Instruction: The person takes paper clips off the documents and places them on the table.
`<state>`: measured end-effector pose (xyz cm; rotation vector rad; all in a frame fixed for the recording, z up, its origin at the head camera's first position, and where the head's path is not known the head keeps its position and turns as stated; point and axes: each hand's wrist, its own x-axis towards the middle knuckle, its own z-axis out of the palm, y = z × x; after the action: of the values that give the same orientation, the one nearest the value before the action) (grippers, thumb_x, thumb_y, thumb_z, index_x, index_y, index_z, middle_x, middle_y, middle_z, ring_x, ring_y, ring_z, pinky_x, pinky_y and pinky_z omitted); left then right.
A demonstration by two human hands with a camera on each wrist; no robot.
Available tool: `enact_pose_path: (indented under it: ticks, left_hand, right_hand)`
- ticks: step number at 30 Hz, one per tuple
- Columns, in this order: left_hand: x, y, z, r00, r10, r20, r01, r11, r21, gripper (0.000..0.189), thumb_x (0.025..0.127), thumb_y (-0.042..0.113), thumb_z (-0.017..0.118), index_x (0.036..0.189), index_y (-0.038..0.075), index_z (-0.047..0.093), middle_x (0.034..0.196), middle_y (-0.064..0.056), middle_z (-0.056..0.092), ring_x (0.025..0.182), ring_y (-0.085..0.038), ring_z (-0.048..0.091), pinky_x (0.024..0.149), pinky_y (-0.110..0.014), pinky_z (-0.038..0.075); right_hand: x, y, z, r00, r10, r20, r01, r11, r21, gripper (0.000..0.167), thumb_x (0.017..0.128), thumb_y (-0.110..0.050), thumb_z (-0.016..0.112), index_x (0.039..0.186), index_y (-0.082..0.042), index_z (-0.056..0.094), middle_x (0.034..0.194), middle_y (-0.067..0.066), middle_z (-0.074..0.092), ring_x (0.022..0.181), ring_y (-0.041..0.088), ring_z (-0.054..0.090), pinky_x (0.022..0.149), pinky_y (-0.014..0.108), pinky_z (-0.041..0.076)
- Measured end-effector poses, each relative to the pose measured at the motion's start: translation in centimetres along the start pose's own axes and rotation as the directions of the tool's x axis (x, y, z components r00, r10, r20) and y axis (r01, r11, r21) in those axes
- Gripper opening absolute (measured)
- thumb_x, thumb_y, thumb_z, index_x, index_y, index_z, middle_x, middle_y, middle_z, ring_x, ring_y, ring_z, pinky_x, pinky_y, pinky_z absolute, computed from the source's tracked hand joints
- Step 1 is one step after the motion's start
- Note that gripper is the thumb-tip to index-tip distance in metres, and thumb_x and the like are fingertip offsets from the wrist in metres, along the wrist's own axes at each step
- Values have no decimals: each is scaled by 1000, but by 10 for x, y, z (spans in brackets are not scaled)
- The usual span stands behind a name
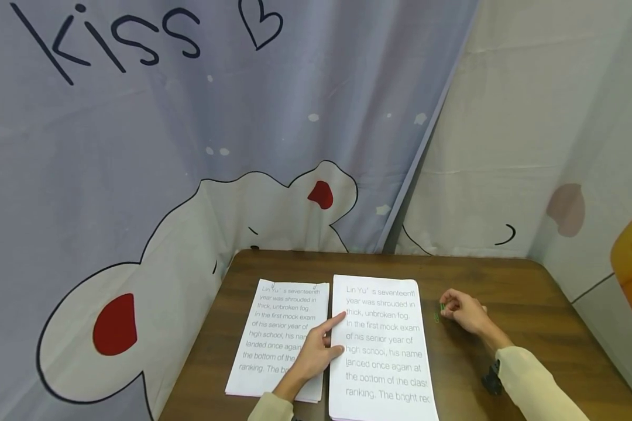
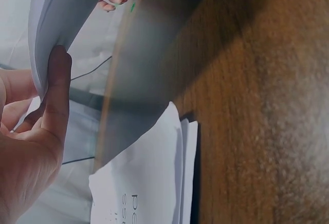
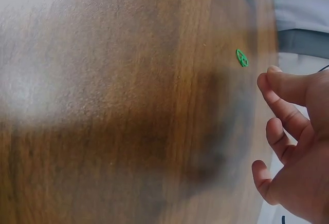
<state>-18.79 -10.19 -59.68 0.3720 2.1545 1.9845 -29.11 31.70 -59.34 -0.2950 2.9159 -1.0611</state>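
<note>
My left hand (image 1: 316, 352) grips the left edge of a stack of printed sheets (image 1: 379, 339), thumb on top. In the left wrist view, the pinched sheets (image 2: 64, 13) bend upward off the table. To the right, my right hand (image 1: 464, 310) has thumb and index fingertips pressed together, with a bit of a green paper clip (image 1: 442, 306) showing between them. Just beside those fingertips, another green paper clip (image 1: 436, 317) lies on the table; the right wrist view shows this loose clip (image 3: 242, 58) clearly, while the pinched one is hidden there.
A second stack of printed sheets (image 1: 274, 339) lies left of the gripped one, with two small clip-like marks at its top edge. Both stacks are on a brown wooden table (image 1: 484, 275). Printed curtains (image 1: 295, 117) hang behind the table's far edge.
</note>
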Motion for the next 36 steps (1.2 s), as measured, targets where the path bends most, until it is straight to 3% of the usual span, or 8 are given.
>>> enact_pose_path:
  ticks: [8, 22, 31, 36]
  left_hand:
    - [3, 0, 1, 1000, 9, 5, -9, 1000, 13, 78, 89, -13, 66, 159, 15, 49, 131, -25, 71, 88, -28, 80, 68, -34, 66]
    - [3, -1, 3, 1000, -8, 11, 7, 1000, 25, 78, 89, -11, 67, 159, 18, 49, 139, -24, 66, 90, -26, 80, 70, -34, 66]
    - [11, -1, 3, 1000, 0, 27, -2, 998, 57, 76, 90, -13, 66, 158, 15, 50, 145, -25, 62, 89, -22, 80, 70, -32, 66]
    - [13, -4, 3, 1000, -15, 22, 14, 997, 75, 76, 89, -14, 66, 158, 15, 51, 138, -25, 67, 85, -22, 80, 68, -33, 66]
  right_hand:
    - [-6, 3, 5, 1000, 20, 18, -20, 1000, -10, 21, 88, -9, 82, 103, -10, 68, 83, -2, 75, 81, 15, 64, 76, 49, 30]
    - [-10, 5, 12, 999, -40, -3, 40, 997, -71, 21, 85, -9, 85, 97, -13, 69, 81, -5, 65, 76, 13, 58, 76, 48, 31]
    - [-10, 10, 15, 997, -73, -17, 71, 992, -109, 18, 86, -11, 85, 98, -13, 71, 80, -6, 62, 76, 11, 56, 75, 46, 30]
    - [-10, 15, 18, 995, -95, -23, 91, 986, -140, 18, 87, -14, 85, 100, -14, 72, 80, -8, 60, 76, 10, 56, 75, 44, 29]
